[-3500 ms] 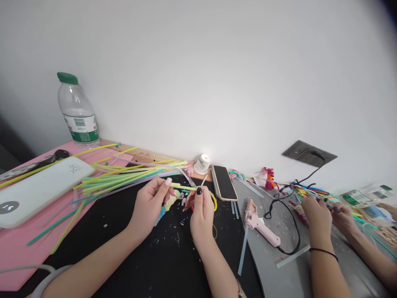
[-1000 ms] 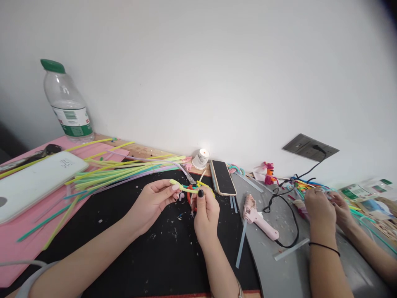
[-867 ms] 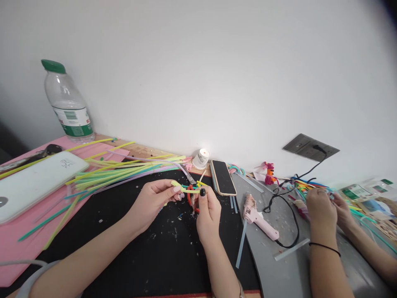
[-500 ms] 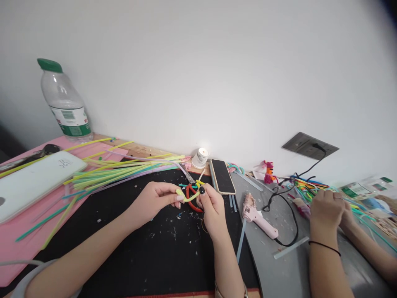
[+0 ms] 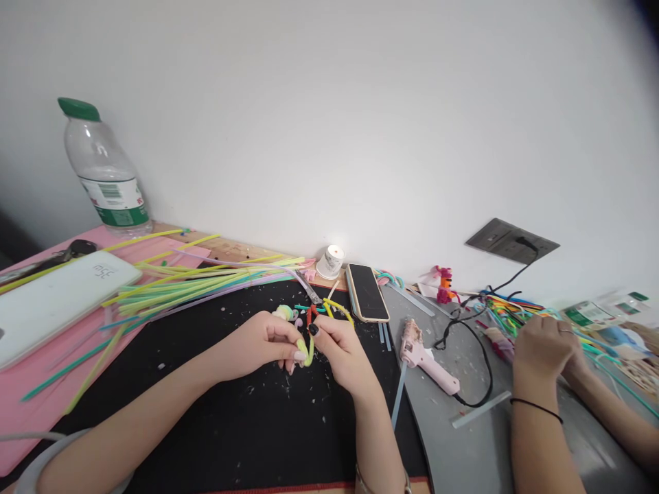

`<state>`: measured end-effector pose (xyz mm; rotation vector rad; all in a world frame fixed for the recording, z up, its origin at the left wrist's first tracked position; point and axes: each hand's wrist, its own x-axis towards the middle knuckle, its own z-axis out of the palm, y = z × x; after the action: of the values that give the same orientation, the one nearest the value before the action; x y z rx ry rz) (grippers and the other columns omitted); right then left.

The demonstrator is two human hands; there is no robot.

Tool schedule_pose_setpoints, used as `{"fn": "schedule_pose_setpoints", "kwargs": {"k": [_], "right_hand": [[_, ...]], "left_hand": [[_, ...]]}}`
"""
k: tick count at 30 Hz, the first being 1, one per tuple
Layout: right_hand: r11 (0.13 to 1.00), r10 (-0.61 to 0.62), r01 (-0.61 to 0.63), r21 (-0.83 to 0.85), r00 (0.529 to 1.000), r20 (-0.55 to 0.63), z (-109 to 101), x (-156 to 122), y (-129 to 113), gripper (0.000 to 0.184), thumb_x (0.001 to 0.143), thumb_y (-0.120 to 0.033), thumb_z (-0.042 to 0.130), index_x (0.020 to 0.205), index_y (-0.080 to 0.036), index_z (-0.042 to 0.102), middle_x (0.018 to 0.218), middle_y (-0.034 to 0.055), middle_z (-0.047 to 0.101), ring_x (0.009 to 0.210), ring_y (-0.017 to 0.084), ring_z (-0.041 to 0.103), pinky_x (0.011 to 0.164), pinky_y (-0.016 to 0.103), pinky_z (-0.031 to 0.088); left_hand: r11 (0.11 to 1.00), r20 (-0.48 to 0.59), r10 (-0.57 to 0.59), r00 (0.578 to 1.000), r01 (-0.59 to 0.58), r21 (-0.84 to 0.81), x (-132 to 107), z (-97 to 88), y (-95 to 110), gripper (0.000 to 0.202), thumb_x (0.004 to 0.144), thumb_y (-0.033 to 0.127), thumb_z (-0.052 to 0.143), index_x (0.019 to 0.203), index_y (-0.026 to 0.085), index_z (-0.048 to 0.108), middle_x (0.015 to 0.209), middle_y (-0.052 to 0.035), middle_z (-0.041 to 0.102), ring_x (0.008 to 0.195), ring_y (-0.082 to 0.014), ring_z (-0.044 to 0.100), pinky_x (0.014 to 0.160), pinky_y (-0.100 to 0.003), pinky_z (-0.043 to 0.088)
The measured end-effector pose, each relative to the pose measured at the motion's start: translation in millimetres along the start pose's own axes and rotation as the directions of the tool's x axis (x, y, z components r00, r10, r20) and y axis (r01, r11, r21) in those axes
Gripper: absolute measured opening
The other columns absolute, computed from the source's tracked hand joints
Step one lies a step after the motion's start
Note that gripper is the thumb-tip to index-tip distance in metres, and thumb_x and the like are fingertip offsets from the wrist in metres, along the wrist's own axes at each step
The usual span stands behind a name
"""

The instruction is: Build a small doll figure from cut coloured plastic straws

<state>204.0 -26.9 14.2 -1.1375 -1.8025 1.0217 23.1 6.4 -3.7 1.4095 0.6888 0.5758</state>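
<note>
Both left hand [image 5: 265, 345] and right hand [image 5: 342, 351] pinch the yellow-green strip [image 5: 311, 351]; fingers [image 5: 298, 355] close beside its bend should shape it evenly.

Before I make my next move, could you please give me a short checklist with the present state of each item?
1. Left hand grips the yellow-green pipe cleaner: ok, pinched near one end.
2. Right hand holds it too: ok, at its upper end, with a bend between the hands.
3. Scissors fully in sight: not ok, the handles are partly hidden behind the hands.
4. Black mat free of scraps: not ok, small bits are scattered over it.
5. Glue gun apart from both hands: ok, it lies off to the right.
6. Glue gun cool: cannot tell.
</note>
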Motion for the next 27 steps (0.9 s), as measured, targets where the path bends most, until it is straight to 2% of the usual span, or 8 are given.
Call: {"fn": "schedule_pose_setpoints", "kwargs": {"k": [17,27], "right_hand": [[0.999,0.043,-0.041,-0.02,0.995,0.095,1.2,-0.1,-2.2,0.031,0.089,-0.018,0.044,0.06,-0.02,0.032,0.059,-0.0058,0.03,0.057,0.01,0.027,0.053,0.024,0.024],[0.999,0.032,-0.028,-0.035,0.991,0.129,1.2,0.8,-3.6,0.031,0.091,-0.021,0.044,0.061,-0.019,0.035,0.06,-0.0055,0.034,0.057,0.01,0.03,0.053,0.023,0.026]], "left_hand": [[0.997,0.044,-0.058,0.997,0.056,0.06,1.6,-1.3,-0.1,0.011,0.073,0.023,0.069,0.065,0.016,0.073,0.055,0.0011,0.065,0.054,-0.0109,0.059,0.055,-0.019,0.045],[0.997,0.062,-0.063,0.996,0.06,0.044,1.0,0.4,1.8,0.012,0.073,0.021,0.069,0.062,0.016,0.07,0.053,0.0031,0.063,0.051,-0.0091,0.057,0.054,-0.019,0.044]]}}
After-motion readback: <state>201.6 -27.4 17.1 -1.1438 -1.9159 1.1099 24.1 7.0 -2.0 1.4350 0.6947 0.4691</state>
